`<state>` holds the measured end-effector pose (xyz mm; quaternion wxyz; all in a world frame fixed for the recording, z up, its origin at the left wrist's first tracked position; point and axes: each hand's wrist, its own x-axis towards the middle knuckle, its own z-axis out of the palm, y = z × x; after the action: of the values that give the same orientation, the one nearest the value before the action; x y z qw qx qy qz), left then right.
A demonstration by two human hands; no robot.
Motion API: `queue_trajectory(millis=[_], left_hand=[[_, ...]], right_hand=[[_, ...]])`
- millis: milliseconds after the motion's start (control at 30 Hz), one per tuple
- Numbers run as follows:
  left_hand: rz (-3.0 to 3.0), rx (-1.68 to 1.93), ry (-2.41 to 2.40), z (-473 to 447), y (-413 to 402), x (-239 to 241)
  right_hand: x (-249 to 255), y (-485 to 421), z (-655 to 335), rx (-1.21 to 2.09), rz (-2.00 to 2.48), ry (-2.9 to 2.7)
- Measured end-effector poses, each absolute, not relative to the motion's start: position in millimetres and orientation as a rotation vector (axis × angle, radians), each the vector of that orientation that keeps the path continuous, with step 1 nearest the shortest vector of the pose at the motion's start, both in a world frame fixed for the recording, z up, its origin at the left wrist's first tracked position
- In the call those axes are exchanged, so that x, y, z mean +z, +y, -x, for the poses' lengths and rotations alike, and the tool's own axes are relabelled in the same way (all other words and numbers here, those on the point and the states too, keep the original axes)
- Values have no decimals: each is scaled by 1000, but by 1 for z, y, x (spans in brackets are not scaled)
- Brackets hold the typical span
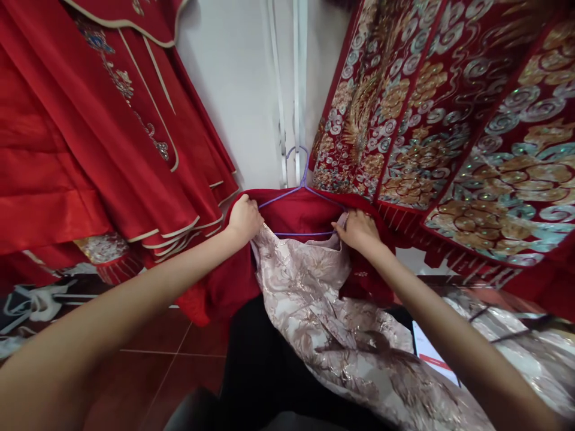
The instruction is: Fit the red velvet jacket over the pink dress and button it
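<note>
Head view: floral dress (309, 293); phone (425, 347) text illegible

Likely a clothing or costume shop, or its storeroom: pale-trimmed red garments (112, 173) hang left of a white wall (224, 78), richly embroidered ones (417, 120) right, with a purple hanger (303, 187) between, above a tiled floor (188, 374).
</note>
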<state>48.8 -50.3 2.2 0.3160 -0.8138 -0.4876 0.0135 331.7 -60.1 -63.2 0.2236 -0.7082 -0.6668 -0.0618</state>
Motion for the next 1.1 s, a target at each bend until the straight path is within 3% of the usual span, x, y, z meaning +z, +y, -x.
queue_trajectory(millis=[167, 367, 533, 700, 833, 967, 1100], left_hand=[[2136, 18, -1276, -31, -40, -1], [2503, -173, -1520, -12, -29, 17], [3032, -341, -2167, -3, -34, 29], [3019, -506, -2277, 9, -34, 19], [2810, -627, -2197, 11, -30, 9], [2711, -738, -2334, 12, -29, 8], [2793, -698, -2564, 24, -33, 3]], right_hand=[[-39, -50, -347, -304, 1973, -2033], [2, -37, -375, 333, 1795, -2532], [12, -35, -376, 453, 1816, -2620], [4, -32, -379, 504, 1892, -2592], [-10, -29, -402, 755, 1578, -2525], [-39, -35, -425, 802, 1512, -2194], [-84, -53, -434, 1129, 1482, -1723]])
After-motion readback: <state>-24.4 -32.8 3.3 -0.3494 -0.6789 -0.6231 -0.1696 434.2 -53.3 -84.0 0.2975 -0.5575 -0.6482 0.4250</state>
